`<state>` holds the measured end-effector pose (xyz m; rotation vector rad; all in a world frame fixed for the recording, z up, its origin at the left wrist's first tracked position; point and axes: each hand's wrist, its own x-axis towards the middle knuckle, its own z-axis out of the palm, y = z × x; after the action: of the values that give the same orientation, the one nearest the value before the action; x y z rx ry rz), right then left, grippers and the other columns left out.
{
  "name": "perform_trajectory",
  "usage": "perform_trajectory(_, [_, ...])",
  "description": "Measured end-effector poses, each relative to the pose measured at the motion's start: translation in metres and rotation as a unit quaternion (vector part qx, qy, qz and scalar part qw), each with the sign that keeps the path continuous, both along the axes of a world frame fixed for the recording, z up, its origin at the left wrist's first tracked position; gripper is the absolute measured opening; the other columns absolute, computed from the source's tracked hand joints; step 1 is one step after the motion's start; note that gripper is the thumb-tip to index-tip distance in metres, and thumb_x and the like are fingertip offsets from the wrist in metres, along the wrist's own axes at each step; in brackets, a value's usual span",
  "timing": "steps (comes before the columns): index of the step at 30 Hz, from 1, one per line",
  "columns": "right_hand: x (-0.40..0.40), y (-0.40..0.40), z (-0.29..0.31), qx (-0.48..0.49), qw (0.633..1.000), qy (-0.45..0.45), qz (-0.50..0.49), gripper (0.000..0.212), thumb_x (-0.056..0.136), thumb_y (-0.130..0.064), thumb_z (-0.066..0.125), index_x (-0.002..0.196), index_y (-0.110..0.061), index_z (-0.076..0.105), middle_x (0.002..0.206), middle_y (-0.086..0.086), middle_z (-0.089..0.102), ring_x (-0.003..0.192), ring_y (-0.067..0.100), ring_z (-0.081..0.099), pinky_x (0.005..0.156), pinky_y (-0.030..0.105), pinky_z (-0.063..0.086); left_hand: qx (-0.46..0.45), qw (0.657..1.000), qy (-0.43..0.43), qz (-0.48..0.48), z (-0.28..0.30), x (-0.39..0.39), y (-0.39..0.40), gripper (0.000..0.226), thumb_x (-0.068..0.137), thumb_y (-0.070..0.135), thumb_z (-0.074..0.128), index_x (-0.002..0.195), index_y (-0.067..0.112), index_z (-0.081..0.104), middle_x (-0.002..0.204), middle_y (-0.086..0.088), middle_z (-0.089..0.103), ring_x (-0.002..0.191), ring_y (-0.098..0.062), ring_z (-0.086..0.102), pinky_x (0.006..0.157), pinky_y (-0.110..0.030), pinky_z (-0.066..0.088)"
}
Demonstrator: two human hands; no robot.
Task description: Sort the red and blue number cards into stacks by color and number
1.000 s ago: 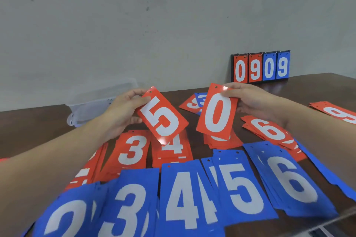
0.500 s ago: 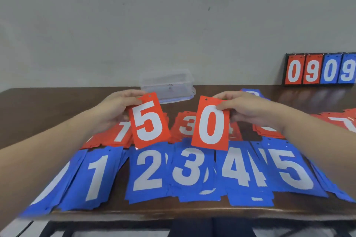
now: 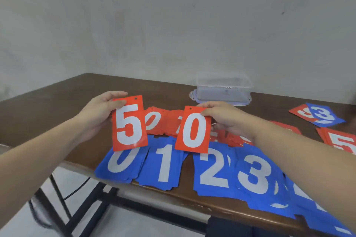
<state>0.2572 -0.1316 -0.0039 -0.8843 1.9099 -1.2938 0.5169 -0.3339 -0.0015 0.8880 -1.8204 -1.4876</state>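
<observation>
Holding a red 5 card (image 3: 129, 123) in my left hand (image 3: 100, 110) and a red 0 card (image 3: 193, 131) in my right hand (image 3: 225, 119) — blue stacks (image 3: 167, 163) look sorted, these two still need homes.

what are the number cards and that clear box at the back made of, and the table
Red 5 card: likely thin glossy plastic or laminated card; glare along its lower edge, punched hole on top, stays flat when held by one corner. Box: translucent plastic with clip flaps at the rim. Table: dark brown wood or wood-look laminate, slight sheen; which one is unclear.
</observation>
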Motion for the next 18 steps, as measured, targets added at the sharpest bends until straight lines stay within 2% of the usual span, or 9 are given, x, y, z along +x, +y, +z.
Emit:
perform_trajectory(2, [0.012, -0.019, 0.0, 0.005, 1.0, -0.014, 0.007, 0.026, 0.095, -0.003, 0.054, 0.109, -0.017, 0.07, 0.086, 0.005, 0.073, 0.073, 0.015, 0.067, 0.064, 0.027, 0.056, 0.007, 1.0, 0.007, 0.013, -0.004, 0.007, -0.008, 0.024, 0.099, 0.02, 0.06, 0.12, 0.031, 0.063, 0.103, -0.007, 0.074, 0.088, -0.023, 0.072, 0.074, -0.039, 0.056])
perform_trajectory(4, [0.026, -0.034, -0.003, 0.017, 0.999, -0.036, 0.035, 0.025, 0.094, -0.001, 0.057, 0.111, -0.015, 0.069, 0.088, 0.005, 0.075, 0.074, 0.013, 0.071, 0.065, 0.028, 0.059, 0.013, 1.0, 0.008, 0.021, -0.006, 0.013, -0.015, 0.025, 0.099, 0.02, 0.059, 0.121, 0.033, 0.063, 0.107, -0.009, 0.074, 0.092, -0.026, 0.072, 0.077, -0.043, 0.057])
perform_trajectory(7, [0.05, -0.056, -0.01, 0.024, 0.994, -0.061, 0.084, 0.024, 0.092, 0.001, 0.065, 0.113, -0.011, 0.065, 0.097, 0.01, 0.075, 0.079, 0.017, 0.075, 0.068, 0.029, 0.061, 0.035, 0.999, 0.011, 0.024, -0.005, 0.024, -0.021, 0.027, 0.098, 0.018, 0.059, 0.119, 0.034, 0.066, 0.1, -0.007, 0.077, 0.087, -0.028, 0.075, 0.074, -0.044, 0.06])
perform_trajectory(10, [0.071, -0.076, -0.012, 0.026, 0.99, -0.07, 0.118, 0.022, 0.09, 0.001, 0.069, 0.108, -0.012, 0.065, 0.09, 0.011, 0.073, 0.065, 0.015, 0.073, 0.053, 0.024, 0.054, 0.039, 0.999, 0.013, 0.022, -0.002, 0.037, -0.024, 0.027, 0.097, 0.016, 0.059, 0.116, 0.032, 0.069, 0.096, -0.006, 0.078, 0.08, -0.025, 0.076, 0.067, -0.039, 0.06])
perform_trajectory(12, [0.078, -0.086, -0.011, 0.038, 0.989, -0.06, 0.128, 0.019, 0.09, 0.0, 0.069, 0.103, -0.013, 0.065, 0.09, 0.009, 0.073, 0.066, 0.012, 0.073, 0.054, 0.022, 0.055, 0.033, 0.999, 0.01, 0.029, -0.002, 0.044, -0.025, 0.026, 0.097, 0.016, 0.059, 0.115, 0.031, 0.07, 0.096, -0.005, 0.078, 0.079, -0.023, 0.076, 0.066, -0.037, 0.06])
perform_trajectory(18, [0.077, -0.099, -0.011, 0.039, 0.995, -0.026, 0.084, 0.019, 0.091, -0.001, 0.066, 0.106, -0.012, 0.064, 0.101, 0.013, 0.071, 0.071, 0.017, 0.072, 0.056, 0.029, 0.059, 0.047, 0.998, 0.004, 0.031, -0.012, 0.06, -0.028, 0.027, 0.096, 0.017, 0.061, 0.115, 0.031, 0.071, 0.1, -0.008, 0.077, 0.083, -0.027, 0.075, 0.072, -0.041, 0.059])
